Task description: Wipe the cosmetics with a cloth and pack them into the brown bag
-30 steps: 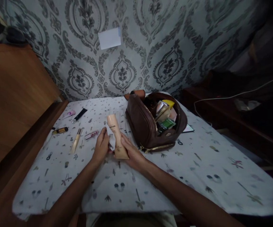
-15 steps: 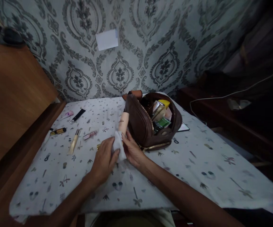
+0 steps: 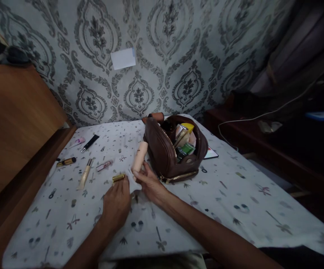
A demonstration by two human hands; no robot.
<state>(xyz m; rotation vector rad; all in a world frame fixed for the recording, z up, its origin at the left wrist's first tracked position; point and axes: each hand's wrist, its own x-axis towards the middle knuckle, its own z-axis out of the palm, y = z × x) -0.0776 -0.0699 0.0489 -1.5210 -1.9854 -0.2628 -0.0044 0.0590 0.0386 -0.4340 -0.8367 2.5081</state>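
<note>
My right hand [image 3: 151, 184] is closed around the lower part of a beige cosmetic bottle [image 3: 140, 155], which leans upright over the cloth. Between both hands hangs a crumpled white wipe [image 3: 133, 182], near the bottle's lower end. My left hand [image 3: 118, 200] has curled fingers and appears to grip the wipe's left side; the fingertips are partly hidden. A shiny gold lipstick-like tube [image 3: 119, 178] lies at the knuckles of that hand. Just right of the bottle stands an open brown makeup bag [image 3: 164, 153] with several cosmetics inside, among them a green packet [image 3: 186, 150].
Left on the patterned white tablecloth [image 3: 74, 231] lie a cream tube [image 3: 85, 175], a pink-and-clear lip gloss [image 3: 104, 166], a black tube [image 3: 90, 143], a black-and-gold tube [image 3: 66, 161] and a pink item [image 3: 79, 141]. A wooden panel [image 3: 16, 119] borders the left side.
My left hand has moved left and down, away from the bottle, uncovering more of the gold tube. The bottle now tilts more to the right in my right hand. The view has shifted slightly.
</note>
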